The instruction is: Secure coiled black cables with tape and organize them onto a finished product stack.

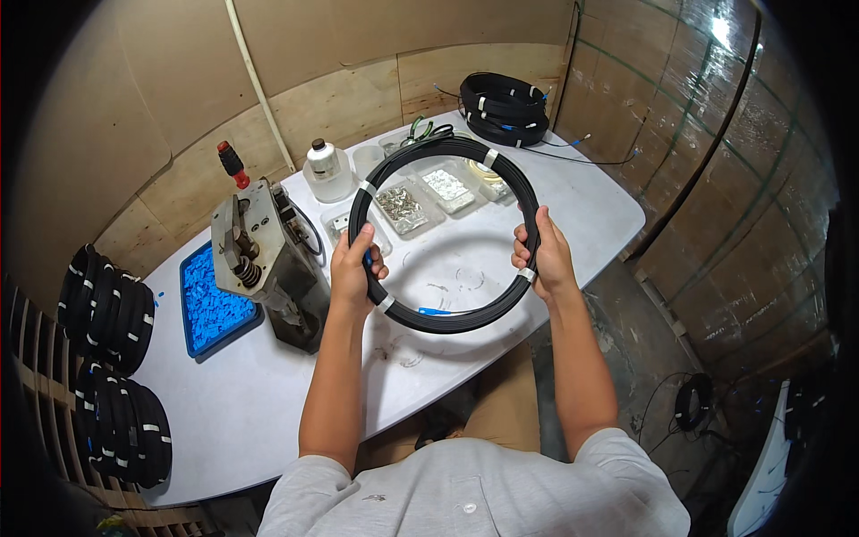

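Both my hands hold up one coil of black cable [447, 326], tied at several spots with white tape. My left hand [356, 265] wraps round the coil's left side, and a bit of blue shows by its fingers. On the opposite side my right hand [545, 253] grips the coil, its fingers curled round the inner edge. Through the ring the white tabletop shows, with a small blue piece [435, 311] at the coil's lower inner edge; I cannot tell whether it is attached to the cable.
Left on the table [233, 421] are a metal hand press [268, 242] and a tray of blue pieces [215, 309]. Behind the ring sit a tub of metal parts [403, 208] and a white bottle [327, 166]. More coils stand back right [504, 112] and far left [121, 430].
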